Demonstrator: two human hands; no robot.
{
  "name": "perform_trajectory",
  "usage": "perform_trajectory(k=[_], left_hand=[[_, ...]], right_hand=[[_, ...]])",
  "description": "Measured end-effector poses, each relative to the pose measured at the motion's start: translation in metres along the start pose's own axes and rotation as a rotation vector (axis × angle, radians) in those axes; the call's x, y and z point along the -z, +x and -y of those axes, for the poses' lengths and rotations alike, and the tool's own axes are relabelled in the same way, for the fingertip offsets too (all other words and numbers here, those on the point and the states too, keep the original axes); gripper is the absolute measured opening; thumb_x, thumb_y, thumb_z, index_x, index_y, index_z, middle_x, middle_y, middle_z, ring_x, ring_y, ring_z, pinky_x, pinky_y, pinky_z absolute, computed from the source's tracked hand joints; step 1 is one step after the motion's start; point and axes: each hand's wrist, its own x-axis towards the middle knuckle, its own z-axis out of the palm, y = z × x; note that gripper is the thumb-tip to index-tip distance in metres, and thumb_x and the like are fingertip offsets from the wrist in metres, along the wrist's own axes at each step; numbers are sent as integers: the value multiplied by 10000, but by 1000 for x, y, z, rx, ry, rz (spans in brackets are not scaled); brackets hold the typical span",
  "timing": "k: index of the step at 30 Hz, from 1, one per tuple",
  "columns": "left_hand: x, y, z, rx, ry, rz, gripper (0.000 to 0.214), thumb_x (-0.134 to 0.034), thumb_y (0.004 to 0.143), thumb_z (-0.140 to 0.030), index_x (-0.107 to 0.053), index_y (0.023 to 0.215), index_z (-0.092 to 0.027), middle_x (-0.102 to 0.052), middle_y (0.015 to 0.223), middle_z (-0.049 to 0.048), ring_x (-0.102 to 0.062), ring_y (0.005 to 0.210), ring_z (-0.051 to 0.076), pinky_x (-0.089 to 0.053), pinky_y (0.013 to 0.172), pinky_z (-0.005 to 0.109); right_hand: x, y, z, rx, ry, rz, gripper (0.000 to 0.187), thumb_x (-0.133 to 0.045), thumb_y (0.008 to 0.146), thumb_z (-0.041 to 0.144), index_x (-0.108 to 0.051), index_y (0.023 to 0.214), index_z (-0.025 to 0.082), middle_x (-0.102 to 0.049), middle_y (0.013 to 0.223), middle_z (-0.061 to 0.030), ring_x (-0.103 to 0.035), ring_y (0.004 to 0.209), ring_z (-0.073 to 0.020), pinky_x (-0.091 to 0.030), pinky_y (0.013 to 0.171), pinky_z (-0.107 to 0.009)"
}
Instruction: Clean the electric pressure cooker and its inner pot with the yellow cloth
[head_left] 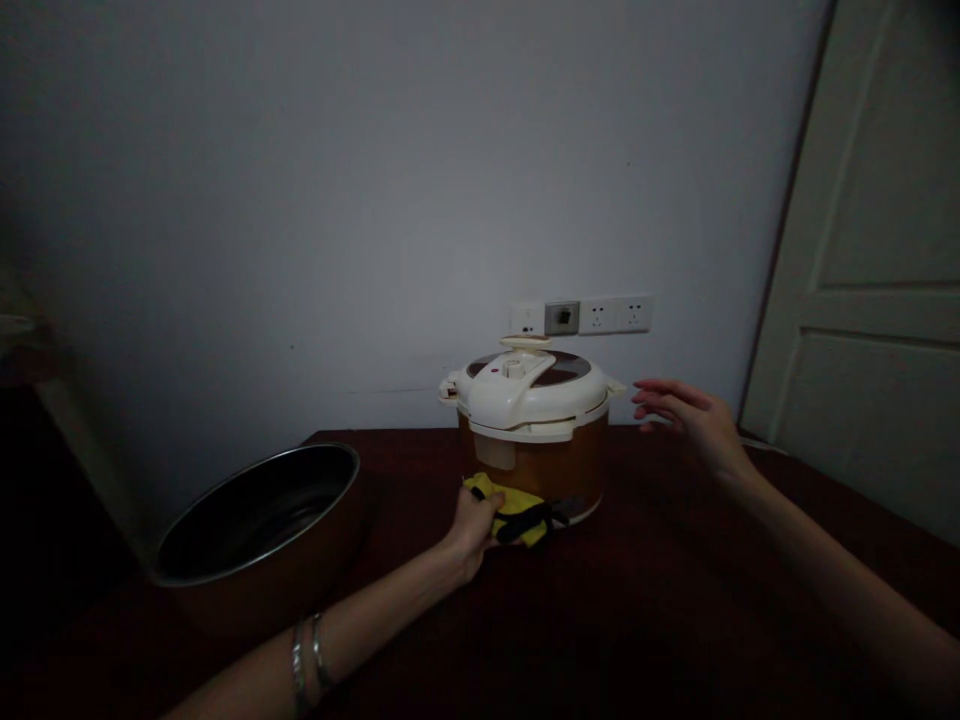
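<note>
A pressure cooker with a white lid and an orange-brown body stands upright near the wall. In my left hand is a yellow cloth with black parts, gripped between thumb and fingers. The cloth lies against the cooker's lower front and hides part of its base. My right hand is raised beside the cooker, its fingers stretched toward the white side handle with a small gap between them. Nothing shows in the right hand.
A large round pan with a dark inside stands at the left of the dark red table. Wall sockets sit behind the cooker. At the right is a pale panelled door, with a white cord near the table's back edge.
</note>
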Motion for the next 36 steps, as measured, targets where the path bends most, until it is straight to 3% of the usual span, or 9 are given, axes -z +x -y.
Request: perform_trajectory(k=[4,8,11,15,18,20,24,32,36], left_hand=[[-18,-3,6,-182,-101,-46,233,-586,784,-153,-463,978,-194,-637,911,59,-653,795,173,-545,704,312],[-24,0,30,-127,-84,-94,231,-601,774,-153,-471,961,-187,-643,899,62,-654,785,173,-536,667,280],[-23,-1,42,-29,-29,-82,234,-587,787,-187,-462,984,-200,-645,901,51,-656,757,183,-520,568,264],[-18,-6,46,11,-17,-61,243,-562,808,-192,-448,1021,-217,-637,949,42,-645,773,163,-507,554,240],[-14,-5,47,120,23,-98,188,-552,806,-154,-459,963,-201,-632,875,36,-630,725,145,-507,561,237],[-13,-3,47,166,11,-113,149,-547,804,-128,-467,914,-189,-626,815,28,-619,682,136,-509,565,242],[-18,-2,37,178,-159,-91,108,-515,809,-69,-489,836,-171,-608,702,4,-598,594,109,-508,565,233],[-43,-27,-18,-50,-441,37,82,-513,822,-67,-552,850,-134,-648,797,46,-622,655,118,-506,552,216],[-50,-29,-18,-42,-512,4,107,-516,827,-57,-546,890,-138,-654,857,62,-634,695,135,-521,576,240]], right_hand=[[1,0,3,23,-13,-3,275,-691,603,317,-660,833,170,-642,774,-19,-583,618,-119,-494,516,-238],[-4,-19,-14,154,-230,86,260,-624,706,354,-642,887,169,-652,782,-30,-595,652,-145,-513,581,-291],[-12,-52,-37,401,-562,373,191,-509,816,266,-629,933,176,-658,869,-58,-608,795,-174,-512,736,-349],[-23,-98,-66,712,-937,842,283,-499,837,207,-588,1101,156,-619,1071,-108,-555,994,-222,-480,851,-380],[-32,-115,-87,837,-1122,952,453,-582,801,254,-504,1238,162,-553,1225,-120,-479,1134,-272,-433,931,-427],[-40,-115,-99,891,-1208,948,457,-585,807,266,-490,1240,155,-551,1217,-122,-484,1120,-277,-444,901,-422],[-51,-102,-107,1016,-1349,868,227,-512,867,203,-552,1085,152,-604,1008,-101,-559,906,-229,-475,742,-359],[-43,-65,-50,1377,-1249,540,224,-414,917,148,-572,1076,143,-606,981,-130,-542,839,-203,-450,661,-321],[-38,-58,-46,1498,-1161,459,226,-410,915,120,-582,1061,122,-614,990,-136,-539,909,-215,-465,703,-331]])
